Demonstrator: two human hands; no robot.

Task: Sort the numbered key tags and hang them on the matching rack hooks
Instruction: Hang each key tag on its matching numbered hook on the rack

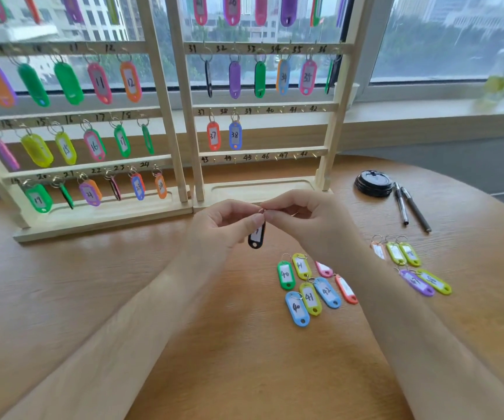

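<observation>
Just in front of the right-hand rack (pixel 244 190), close to its base tray, both hands meet around a black key tag (pixel 256 239). The left hand (pixel 223 225) has its fingers curled in, with thumb and forefinger pinching the top of the tag, so the tag hangs down below the thumb. The right hand (pixel 302 219) comes in from the other side, its fingertips closed tight on the small split ring (pixel 261 211) at the tag's top. The thumb covers most of the white label, so I can't read the number from here.

On the rack, a red tag marked 37 (pixel 213 135) and a blue tag marked 38 (pixel 235 135) hang side by side on one rail. In front of the rack and to its right, loose tags (pixel 326 292) lie clustered on the table (pixel 244 359), with 40, 41 and 42 showing. A second small group (pixel 396 253) lies farther right. Just right of the rack's base sit a black lid (pixel 373 183) and two pens (pixel 401 204).
</observation>
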